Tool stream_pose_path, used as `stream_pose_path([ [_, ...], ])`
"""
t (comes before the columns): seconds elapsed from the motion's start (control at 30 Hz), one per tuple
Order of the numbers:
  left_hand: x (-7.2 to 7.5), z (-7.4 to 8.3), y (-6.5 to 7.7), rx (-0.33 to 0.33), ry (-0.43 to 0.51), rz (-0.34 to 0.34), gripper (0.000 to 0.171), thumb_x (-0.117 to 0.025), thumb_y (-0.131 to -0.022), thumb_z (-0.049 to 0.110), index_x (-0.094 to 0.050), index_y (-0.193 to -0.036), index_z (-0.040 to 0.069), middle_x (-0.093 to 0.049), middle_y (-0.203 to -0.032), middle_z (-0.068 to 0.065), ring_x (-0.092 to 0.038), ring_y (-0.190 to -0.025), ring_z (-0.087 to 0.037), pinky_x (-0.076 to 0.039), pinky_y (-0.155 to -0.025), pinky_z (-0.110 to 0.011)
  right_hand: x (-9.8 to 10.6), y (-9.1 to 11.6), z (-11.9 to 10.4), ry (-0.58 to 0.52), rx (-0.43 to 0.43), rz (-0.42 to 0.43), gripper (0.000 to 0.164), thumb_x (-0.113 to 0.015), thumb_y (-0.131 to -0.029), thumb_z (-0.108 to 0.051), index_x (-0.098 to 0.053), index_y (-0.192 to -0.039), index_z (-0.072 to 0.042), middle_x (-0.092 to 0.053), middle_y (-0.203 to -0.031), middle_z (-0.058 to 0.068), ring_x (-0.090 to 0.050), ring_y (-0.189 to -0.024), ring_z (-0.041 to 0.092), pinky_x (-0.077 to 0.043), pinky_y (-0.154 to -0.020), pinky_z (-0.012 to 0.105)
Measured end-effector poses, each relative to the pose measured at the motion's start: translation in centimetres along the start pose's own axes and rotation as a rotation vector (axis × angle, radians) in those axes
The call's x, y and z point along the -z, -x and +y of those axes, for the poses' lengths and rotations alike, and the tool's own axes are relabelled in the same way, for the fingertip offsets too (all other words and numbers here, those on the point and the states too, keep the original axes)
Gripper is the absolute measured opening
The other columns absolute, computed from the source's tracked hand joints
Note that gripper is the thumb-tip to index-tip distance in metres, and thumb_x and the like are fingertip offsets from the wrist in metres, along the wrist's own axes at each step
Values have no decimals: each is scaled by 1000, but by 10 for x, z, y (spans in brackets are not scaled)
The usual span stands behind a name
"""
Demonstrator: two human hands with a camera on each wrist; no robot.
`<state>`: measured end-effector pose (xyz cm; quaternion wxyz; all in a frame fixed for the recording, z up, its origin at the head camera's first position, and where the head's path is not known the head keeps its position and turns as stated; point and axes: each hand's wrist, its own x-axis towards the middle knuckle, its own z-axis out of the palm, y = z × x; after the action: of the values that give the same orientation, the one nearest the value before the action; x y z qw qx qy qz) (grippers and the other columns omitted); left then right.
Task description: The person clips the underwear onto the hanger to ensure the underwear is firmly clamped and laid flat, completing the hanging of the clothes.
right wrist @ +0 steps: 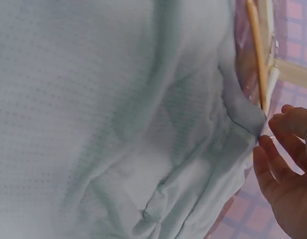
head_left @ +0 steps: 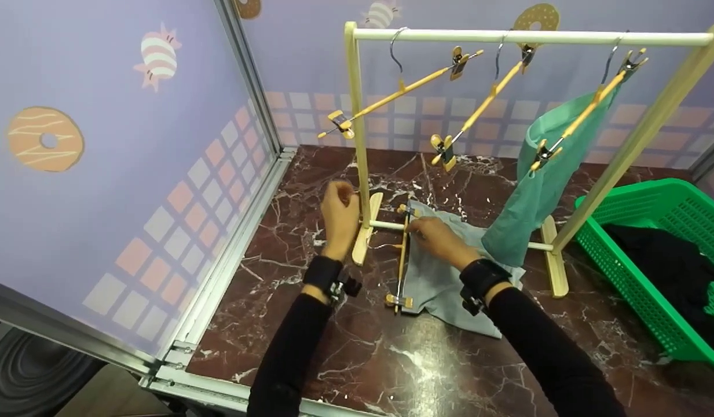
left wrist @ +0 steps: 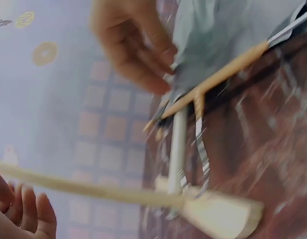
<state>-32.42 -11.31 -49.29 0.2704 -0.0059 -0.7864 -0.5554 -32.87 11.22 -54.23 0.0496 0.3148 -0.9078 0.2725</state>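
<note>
A light grey garment [head_left: 432, 278] lies on the marbled table, its kind unclear. Along its left edge lies a yellow clip hanger [head_left: 402, 255], hook toward the left, with a clip at each end by the cloth's corners. My right hand [head_left: 440, 238] is over the far part of that edge. In the right wrist view its loosely bent fingertips [right wrist: 265, 144] are close to the cloth's edge; whether they touch is unclear. Beside the rack's left post, my left hand [head_left: 339, 214] has loosely curled fingers and holds nothing. The left wrist view is blurred.
A wooden rack [head_left: 536, 37] stands over the work, its left foot [head_left: 366, 231] between the hands. Two bare clip hangers [head_left: 414, 86] and one with a green garment [head_left: 556, 145] hang there. At right, a green basket [head_left: 629, 295] holds dark cloth [head_left: 669, 266].
</note>
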Motion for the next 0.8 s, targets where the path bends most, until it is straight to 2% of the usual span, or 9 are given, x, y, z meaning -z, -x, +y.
stream_pose_path([
  [0.07,3,4,-7,-31,22,-30,33,-62,-92,-2,-57,-124,-4,-61,-115,-19,-61,-102,-28,-53,-88,-32,-3,2,-4,13,-56,30,15,-66,-90,5,-71,-104,7,-70,-98,22,-67,-93,37,-55,-85,49],
  [0.17,3,9,-17,-59,17,-117,55,-64,-97,7,-43,-146,-3,-52,-138,-21,-55,-124,-31,-48,-105,-36,-8,4,-14,8,-179,39,12,-69,-91,-5,-69,-99,5,-69,-90,17,-65,-83,34,-55,-77,48],
  [0.27,0,13,-22,-86,-11,-172,63,-66,-99,14,-37,-153,-2,-50,-146,-21,-52,-132,-31,-44,-110,-39,-15,6,-25,16,-294,2,20,-73,-92,-17,-65,-92,1,-65,-82,13,-62,-73,30,-54,-68,47],
  [0.33,-3,15,-24,-107,-38,-178,60,-66,-100,15,-40,-152,-2,-53,-143,-21,-55,-128,-32,-47,-107,-41,-20,7,-32,31,-358,-28,26,-75,-92,-25,-64,-86,-3,-64,-77,10,-61,-68,29,-53,-63,46],
  [0.43,-8,18,-24,-135,-96,-142,52,-66,-100,16,-49,-146,-2,-60,-135,-19,-60,-120,-32,-52,-101,-40,-28,8,-41,66,-409,-62,33,-76,-92,-31,-60,-74,-8,-63,-72,10,-60,-63,28,-53,-59,46],
  [0.6,-14,22,-29,-168,-223,-55,36,-67,-100,19,-62,-131,0,-67,-113,-14,-67,-99,-31,-55,-85,-40,-37,8,-49,124,-439,-92,46,-75,-91,-30,-49,-58,-13,-64,-71,12,-62,-63,29,-55,-60,46],
  [0.8,-17,19,-37,-243,-344,28,17,-71,-96,14,-69,-106,1,-72,-97,-12,-71,-85,-27,-58,-76,-40,-40,4,-50,89,-439,-115,48,-72,-93,-23,-47,-53,-14,-59,-61,6,-56,-53,23,-49,-54,38],
])
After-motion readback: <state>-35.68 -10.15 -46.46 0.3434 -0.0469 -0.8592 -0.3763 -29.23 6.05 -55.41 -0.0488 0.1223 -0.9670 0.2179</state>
